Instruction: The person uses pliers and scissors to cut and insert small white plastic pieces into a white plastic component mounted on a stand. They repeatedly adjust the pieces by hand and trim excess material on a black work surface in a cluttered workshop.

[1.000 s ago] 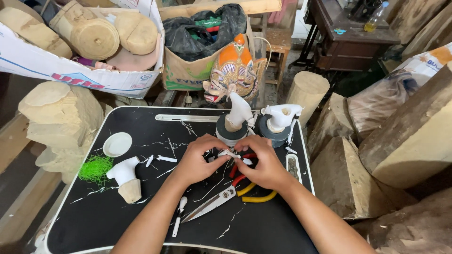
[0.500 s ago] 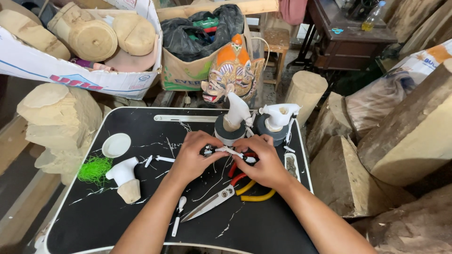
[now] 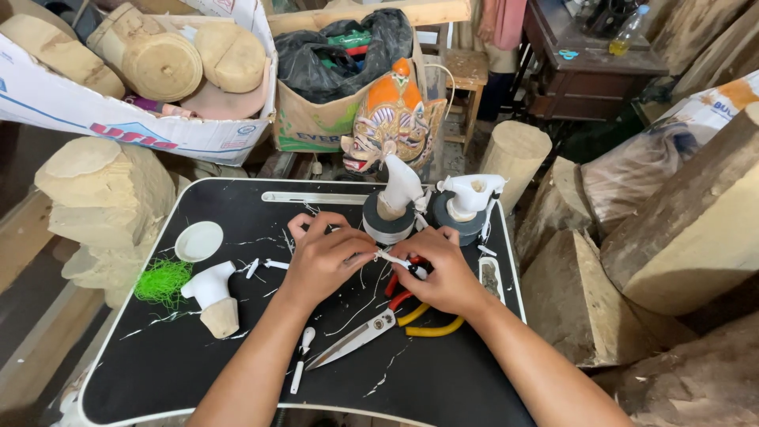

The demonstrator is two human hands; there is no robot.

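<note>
near the bottom of the frame, both forearms reach up onto a black tray table (image 3: pixel 198 379). just below centre, scissors (image 3: pixel 356 338) and yellow-handled pliers (image 3: pixel 431 323) lie under the wrists, blades pointing lower left; a careless drop of the right wrist could knock them or catch the blades.

at centre, the left hand (image 3: pixel 324 261) and right hand (image 3: pixel 447 273) meet, fingertips closed in a pinch on a thin white strip (image 3: pixel 393 258) stretched between them. it looks slight enough to snap or slip if pulled unevenly.

to the left sit a white-painted wooden piece (image 3: pixel 212 296), a tuft of green fibre (image 3: pixel 162 281) and a small white dish (image 3: pixel 198 240). just above the hands, two white carved pieces stand in tape rolls (image 3: pixel 387 225), crowding the fingers. beyond, a painted mask (image 3: pixel 391 119) and a box of wooden blocks (image 3: pixel 150 87) at upper left.
</note>
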